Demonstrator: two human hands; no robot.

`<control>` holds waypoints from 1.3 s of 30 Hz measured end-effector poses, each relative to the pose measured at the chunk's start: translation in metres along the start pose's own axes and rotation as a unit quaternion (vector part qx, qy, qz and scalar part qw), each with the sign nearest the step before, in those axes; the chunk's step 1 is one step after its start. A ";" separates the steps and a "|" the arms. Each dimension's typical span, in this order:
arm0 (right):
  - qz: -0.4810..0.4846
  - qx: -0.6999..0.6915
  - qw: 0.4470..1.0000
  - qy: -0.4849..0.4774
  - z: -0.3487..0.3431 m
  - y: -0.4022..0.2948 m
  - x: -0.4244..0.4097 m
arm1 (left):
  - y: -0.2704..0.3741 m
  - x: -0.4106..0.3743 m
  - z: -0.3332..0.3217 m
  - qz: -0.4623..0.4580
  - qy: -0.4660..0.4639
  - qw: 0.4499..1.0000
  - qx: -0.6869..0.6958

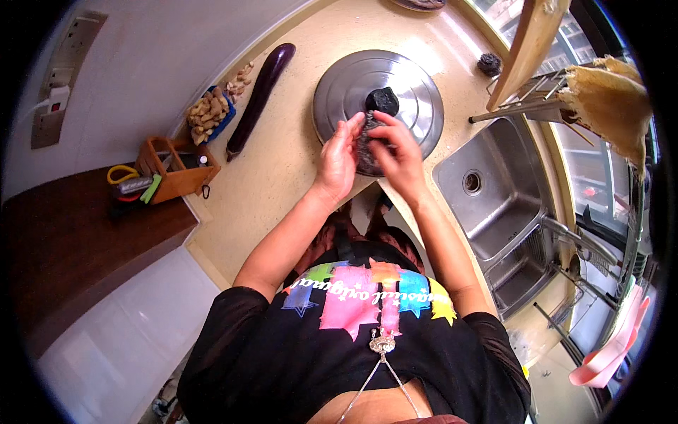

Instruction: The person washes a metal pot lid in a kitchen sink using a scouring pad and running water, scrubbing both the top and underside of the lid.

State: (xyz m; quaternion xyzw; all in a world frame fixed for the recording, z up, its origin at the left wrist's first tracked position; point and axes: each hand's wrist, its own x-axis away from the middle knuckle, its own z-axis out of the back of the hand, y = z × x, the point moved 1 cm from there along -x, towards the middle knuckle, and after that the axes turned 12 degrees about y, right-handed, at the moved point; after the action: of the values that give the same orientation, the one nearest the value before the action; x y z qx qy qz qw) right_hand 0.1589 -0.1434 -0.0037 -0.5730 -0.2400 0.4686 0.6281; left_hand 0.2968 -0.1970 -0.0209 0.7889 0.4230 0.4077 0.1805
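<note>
A round stainless steel lid [333,95] with a black knob [382,100] lies before me on the beige counter. Over its near part, both my hands are around a dark grey, rough-textured scouring pad [365,146], which looks like steel wool. My left hand [340,159] is upright, palm facing inward, fingers nearly straight against one side of the pad. From the other side, the bent fingers of my right hand [400,153] press on it; they are slightly blurred. The hands hide part of both pad and lid.
Left of the lid lie an eggplant [262,98], a blue container of ginger [209,114] and a wooden utensil box [175,169]. To the right are a dark scouring ball [489,64], a stainless steel sink [492,206] and a wooden board [529,50] jutting over the counter.
</note>
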 end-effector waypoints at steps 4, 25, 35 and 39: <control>0.020 0.163 0.975 0.148 0.013 0.012 -0.032 | 0.006 -0.005 0.017 -0.055 0.067 0.977 -0.197; -0.001 0.288 0.957 -0.043 0.007 0.029 -0.072 | -0.015 -0.059 0.108 0.099 0.227 0.968 -0.038; -0.095 0.213 0.968 0.096 0.095 -0.034 0.002 | 0.017 -0.003 0.059 0.216 -0.019 0.976 0.028; -0.139 0.214 0.954 0.157 0.150 -0.042 0.052 | -0.009 0.021 0.025 0.299 -0.065 0.950 0.055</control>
State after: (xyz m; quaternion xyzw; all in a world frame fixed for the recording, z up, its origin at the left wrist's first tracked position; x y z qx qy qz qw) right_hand 0.0696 -0.0205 0.0582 -0.4529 -0.1099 0.3204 0.8247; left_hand 0.3186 -0.1734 -0.0314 0.9128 0.1763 0.3667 0.0338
